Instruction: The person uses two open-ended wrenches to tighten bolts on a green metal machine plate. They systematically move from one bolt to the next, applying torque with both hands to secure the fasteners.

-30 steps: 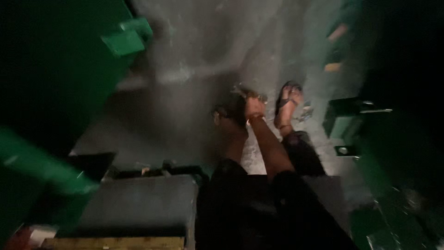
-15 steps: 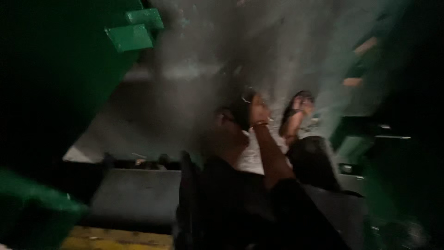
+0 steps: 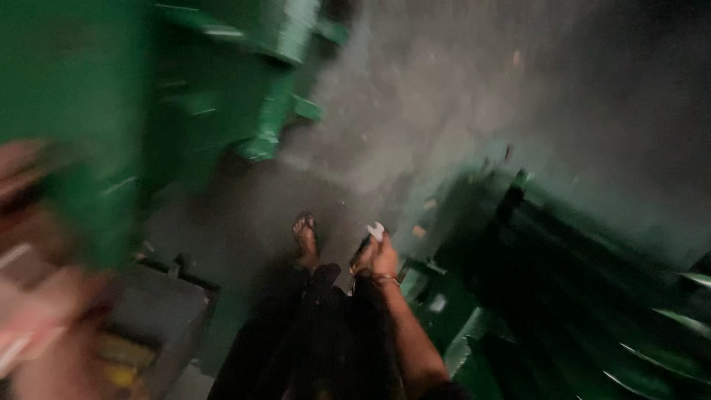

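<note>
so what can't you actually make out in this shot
- Small white thing in the right hand, head view: too small and smeared to name.
- Left hand, head view: a pink blur cut off by the left edge; open or shut, unclear.
- Green machine, head view: motion blur wipes out its parts.
- Dark green machine, head view: lost in shadow, cut by the right edge.
- Second foot: only one sandalled foot shows.

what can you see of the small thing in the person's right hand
The right hand hangs low beside the dark trousers, closed around a small object. Its upper end is pale, whitish and rounded, poking out above the fingers; a darker part runs down the side nearer the leg. It looks hard, perhaps plastic, but motion blur hides its kind. Only the hand touches it. A thin bangle circles the wrist below.
</note>
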The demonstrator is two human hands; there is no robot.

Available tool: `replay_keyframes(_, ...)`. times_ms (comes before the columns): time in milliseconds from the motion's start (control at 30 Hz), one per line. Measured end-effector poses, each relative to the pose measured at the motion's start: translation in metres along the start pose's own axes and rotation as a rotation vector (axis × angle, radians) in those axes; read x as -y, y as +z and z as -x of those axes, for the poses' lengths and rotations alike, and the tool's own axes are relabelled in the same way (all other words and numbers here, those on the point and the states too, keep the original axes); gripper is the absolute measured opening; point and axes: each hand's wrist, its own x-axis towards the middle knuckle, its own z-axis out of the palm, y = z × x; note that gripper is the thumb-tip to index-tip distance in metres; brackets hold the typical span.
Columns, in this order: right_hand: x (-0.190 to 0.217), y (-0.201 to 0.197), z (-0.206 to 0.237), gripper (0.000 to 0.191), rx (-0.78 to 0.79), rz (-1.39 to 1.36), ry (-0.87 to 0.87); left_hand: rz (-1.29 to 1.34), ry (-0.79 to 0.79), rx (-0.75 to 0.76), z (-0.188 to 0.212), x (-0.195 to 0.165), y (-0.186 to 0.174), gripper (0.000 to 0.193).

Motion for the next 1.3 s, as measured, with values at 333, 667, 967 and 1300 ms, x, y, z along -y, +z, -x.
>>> replay_keyframes(333, 0.175, -0.202, 0.151, 0.034, -0.131, -0.113, -0.589, 1.389, -0.869, -0.094, 0.142, -0.05, -0.018, 0.036)
replay_keyframes(667, 0.459, -0.207, 0.196, 0.044, -0.033, 0.648, -1.347, 1.866, -1.248, 0.164, 0.126, 0.014, 0.057, 0.032)
replay_keyframes(967, 0.544, -0.154, 0.218, 0.046, 0.413, 1.292, -1.341, 2.052, -0.95, 0.39, 0.072, 0.05, 0.045, 0.023)
replay_keyframes(1300, 0.574, -0.102, 0.214, 0.041, 0.654, 1.449, -1.538, 1.977, -0.943, 0.065, 0.076, 0.029, 0.071, 0.024)
